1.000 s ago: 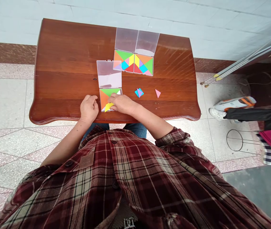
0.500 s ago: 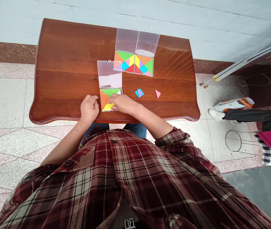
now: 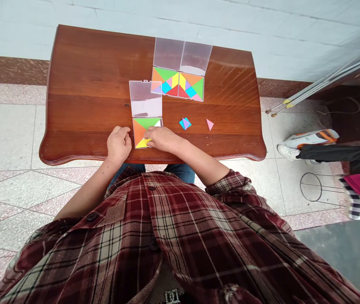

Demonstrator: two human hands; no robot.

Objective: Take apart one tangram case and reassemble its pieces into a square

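Observation:
An open clear tangram case [image 3: 134, 134] lies near the table's front edge, its clear lid [image 3: 146, 99] folded back. Inside are a green triangle [image 3: 146, 122], an orange triangle [image 3: 137, 131] and a yellow tangram piece [image 3: 142, 143]. My right hand [image 3: 161, 138] reaches over the case from the right, fingers bent and closed on the yellow piece, hiding part of it and the case's right side. Just left of the case, my left hand [image 3: 119, 143] rests on the table with its fingers curled in and nothing visible in them.
Right of the case lie a purple triangle on a blue square [image 3: 181, 123] and a pink triangle [image 3: 210, 125]. Behind stand two filled tangram cases [image 3: 179, 84] with raised clear lids. The wooden table [image 3: 97, 84] meets a wall. Another person's legs [image 3: 328, 153] are at right.
My right hand's fingers have shifted slightly over the yellow piece, and less of it shows. My left hand and the loose pieces stay where they were.

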